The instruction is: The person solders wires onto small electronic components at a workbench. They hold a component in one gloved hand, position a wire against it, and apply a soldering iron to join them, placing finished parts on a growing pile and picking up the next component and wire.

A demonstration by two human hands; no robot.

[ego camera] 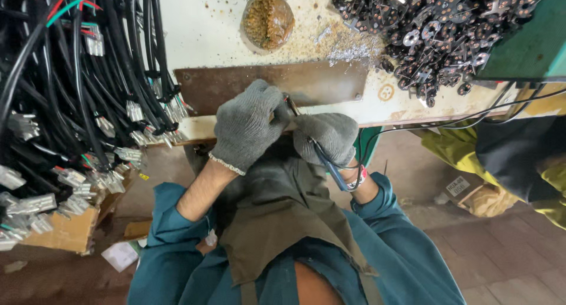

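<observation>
At the far left hangs a thick bundle of black cables ending in pale plastic connectors, above a cardboard box. The left hand, in a grey knit glove, is curled closed at the bench edge, its fingertips pinching the tip of a thin dark wire. That wire is slim and black-blue, running from the pinch down across the right hand, also gloved and closed around it, to the wrist. Behind them lies a brown metal plate. A bag of small brass pieces sits above; right, a heap of dark metal parts.
</observation>
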